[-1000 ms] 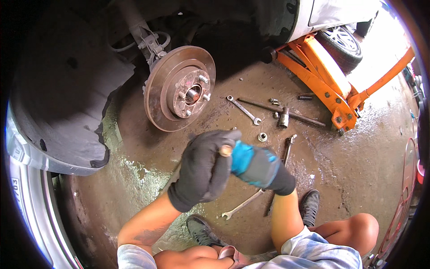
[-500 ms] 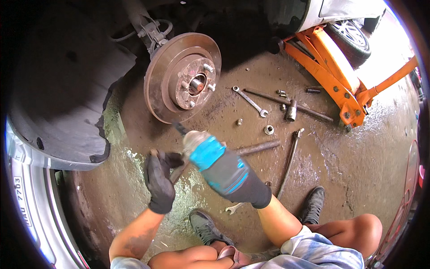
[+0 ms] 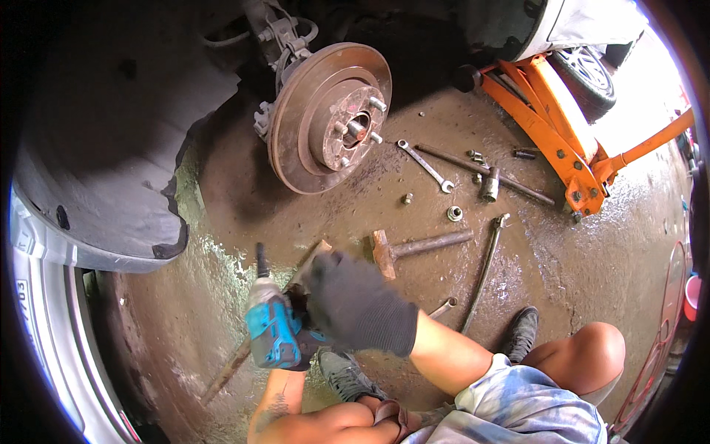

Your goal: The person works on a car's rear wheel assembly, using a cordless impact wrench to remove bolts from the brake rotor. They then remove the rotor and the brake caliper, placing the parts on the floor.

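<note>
Both hands gloved. Right hand (image 3: 359,307) wears a dark grey knit glove ending in a ribbed cuff at the wrist. Left hand (image 3: 299,342) wears a similar dark glove, largely hidden. Forearms bare; a faint dark marking shows on the left forearm (image 3: 275,403). Pale blue-and-white mottled shorts (image 3: 529,407), knees bare. Dark lace-up shoes: near one (image 3: 346,374) grey-laced, right one (image 3: 521,334) black.

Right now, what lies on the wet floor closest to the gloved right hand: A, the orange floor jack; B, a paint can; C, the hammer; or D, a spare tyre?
C: the hammer lies just above the right hand, while the orange floor jack sits far off by the car.
</note>
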`<state>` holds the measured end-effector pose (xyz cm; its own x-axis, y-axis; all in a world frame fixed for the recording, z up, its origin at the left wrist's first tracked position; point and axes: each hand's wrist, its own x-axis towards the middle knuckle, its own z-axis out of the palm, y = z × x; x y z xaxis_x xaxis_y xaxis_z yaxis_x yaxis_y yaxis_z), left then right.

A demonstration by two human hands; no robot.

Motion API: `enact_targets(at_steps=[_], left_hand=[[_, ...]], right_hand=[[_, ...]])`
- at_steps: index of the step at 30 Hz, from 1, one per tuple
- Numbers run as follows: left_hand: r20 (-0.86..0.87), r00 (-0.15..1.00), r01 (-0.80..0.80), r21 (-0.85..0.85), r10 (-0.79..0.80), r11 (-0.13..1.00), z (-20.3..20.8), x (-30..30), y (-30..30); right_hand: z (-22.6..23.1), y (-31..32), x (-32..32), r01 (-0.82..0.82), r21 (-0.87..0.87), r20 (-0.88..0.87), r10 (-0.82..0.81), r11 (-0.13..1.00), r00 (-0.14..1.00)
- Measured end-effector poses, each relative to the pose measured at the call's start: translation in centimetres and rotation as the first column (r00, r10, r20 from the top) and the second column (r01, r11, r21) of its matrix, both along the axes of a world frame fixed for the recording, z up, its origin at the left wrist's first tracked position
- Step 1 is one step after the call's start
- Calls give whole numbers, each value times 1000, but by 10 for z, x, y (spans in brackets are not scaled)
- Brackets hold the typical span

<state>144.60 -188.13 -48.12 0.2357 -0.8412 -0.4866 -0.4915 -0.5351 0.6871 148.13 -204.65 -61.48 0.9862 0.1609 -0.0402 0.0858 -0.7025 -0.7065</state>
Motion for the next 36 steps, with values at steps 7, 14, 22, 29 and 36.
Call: enact_targets(at_steps=[7, 14, 22, 29, 36], left_hand=[[149, 700, -660, -241, 699, 712, -177, 65, -6], [-101, 605, -795, -138, 790, 591, -182, 75, -16], [152, 650, -702, -254, 745, 665, -192, 74, -40], [218, 660, -692, -196, 719, 695, -197, 54, -54], [235, 677, -707, -56, 698, 705, -130, 60, -50]], right_hand=[[-72, -18, 5, -53, 267, 20, 50, 962, 999], [-85, -60, -4, 141, 479, 192, -260, 866, 946], [-51, -160, 56, 362, 812, 219, -815, 457, 537], [-66, -171, 93, 320, 807, 275, -795, 497, 540], [-68, -189, 90, 313, 791, 340, -803, 526, 490]])
